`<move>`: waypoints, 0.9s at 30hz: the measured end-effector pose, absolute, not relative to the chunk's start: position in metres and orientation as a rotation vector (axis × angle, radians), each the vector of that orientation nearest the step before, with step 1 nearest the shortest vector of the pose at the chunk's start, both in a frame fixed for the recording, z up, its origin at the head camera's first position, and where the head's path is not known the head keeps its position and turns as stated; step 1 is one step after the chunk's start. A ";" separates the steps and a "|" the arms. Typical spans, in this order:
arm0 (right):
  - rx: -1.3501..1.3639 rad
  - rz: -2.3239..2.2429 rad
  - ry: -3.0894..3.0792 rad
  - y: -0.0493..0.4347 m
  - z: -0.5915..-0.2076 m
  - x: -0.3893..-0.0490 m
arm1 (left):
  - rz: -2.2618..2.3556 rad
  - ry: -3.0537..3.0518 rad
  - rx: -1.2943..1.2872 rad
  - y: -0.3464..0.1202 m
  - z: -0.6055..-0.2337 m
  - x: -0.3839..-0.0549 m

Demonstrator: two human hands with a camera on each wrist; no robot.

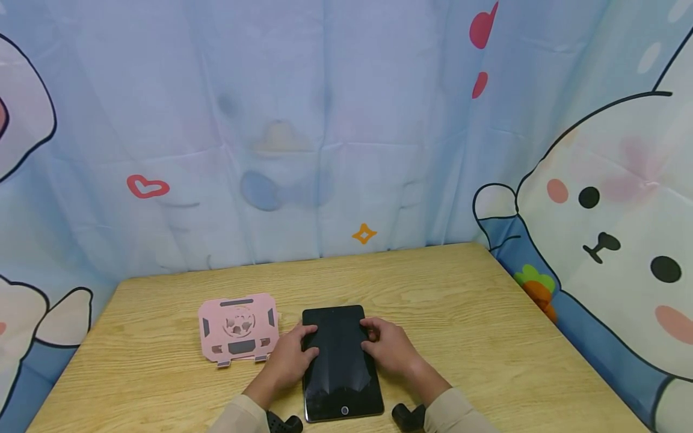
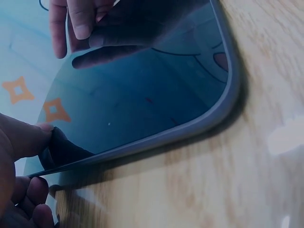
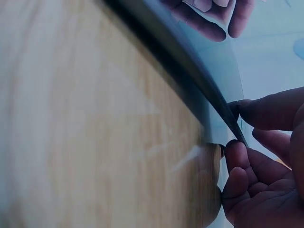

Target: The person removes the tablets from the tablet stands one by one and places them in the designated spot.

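A black tablet (image 1: pixel 342 361) lies screen up over the wooden table, its round home button towards the person. My left hand (image 1: pixel 290 359) pinches its left edge, with the thumb on the screen and curled fingers under the rim in the left wrist view. On the opposite edge, my right hand (image 1: pixel 392 350) grips the tablet the same way; the right wrist view shows its thumb above and fingers (image 3: pixel 237 183) beneath. A dark shadow runs below the tablet's rim; how far it is off the table I cannot tell. Left of it lies a pink folding stand (image 1: pixel 221 329) with cut-outs, near my left hand.
The wooden table (image 1: pixel 460 300) reaches back to a light blue curtain (image 1: pixel 271 90) printed with cartoon animals. Black wrist-worn devices (image 1: pixel 408 417) show below both hands. Table surface extends right of the tablet and behind it.
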State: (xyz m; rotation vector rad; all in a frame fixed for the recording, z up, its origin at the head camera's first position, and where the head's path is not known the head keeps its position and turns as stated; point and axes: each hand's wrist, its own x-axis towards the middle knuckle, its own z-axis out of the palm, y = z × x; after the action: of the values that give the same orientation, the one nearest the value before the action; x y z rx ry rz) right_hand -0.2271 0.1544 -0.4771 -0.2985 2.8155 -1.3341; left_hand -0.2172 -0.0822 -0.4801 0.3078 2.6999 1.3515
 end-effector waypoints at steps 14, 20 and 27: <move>-0.266 -1.332 2.818 0.152 -0.477 -0.227 | 1.334 2.692 0.260 -0.080 -0.479 -0.217; -0.273 -1.279 2.849 0.150 -0.476 -0.228 | 1.324 2.708 0.276 -0.080 -0.479 -0.217; -0.273 -1.247 2.860 0.148 -0.475 -0.227 | 1.318 2.720 0.276 -0.079 -0.480 -0.217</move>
State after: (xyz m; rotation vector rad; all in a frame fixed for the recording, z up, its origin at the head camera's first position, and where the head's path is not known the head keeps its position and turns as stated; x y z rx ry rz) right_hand -0.2271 0.1482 -0.4753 -0.2735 2.8600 -1.2468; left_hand -0.2167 -0.0793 -0.4800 0.2755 2.7201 1.3182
